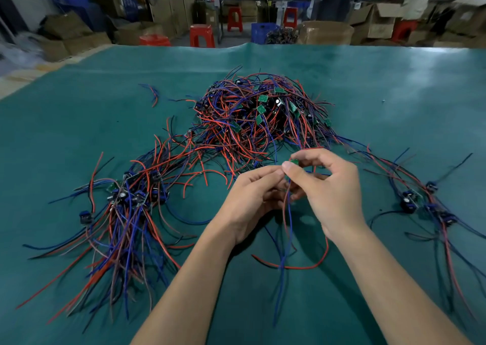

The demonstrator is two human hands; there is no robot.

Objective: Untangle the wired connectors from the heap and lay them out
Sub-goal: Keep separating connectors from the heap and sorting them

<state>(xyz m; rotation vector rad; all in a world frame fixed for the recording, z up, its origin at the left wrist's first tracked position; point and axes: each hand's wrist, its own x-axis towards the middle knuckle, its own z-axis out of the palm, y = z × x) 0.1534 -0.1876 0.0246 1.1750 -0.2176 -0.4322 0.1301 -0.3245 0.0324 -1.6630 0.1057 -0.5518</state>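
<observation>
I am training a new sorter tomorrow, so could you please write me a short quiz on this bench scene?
1. True or false: the right hand pinches a small green board.
2. The main heap lies: A) beyond the hands, B) under the left hand, C) off the green mat.
3. What colours are the wires hanging below the hands?

Key: 1 true. 2 A. 3 red and blue.
</observation>
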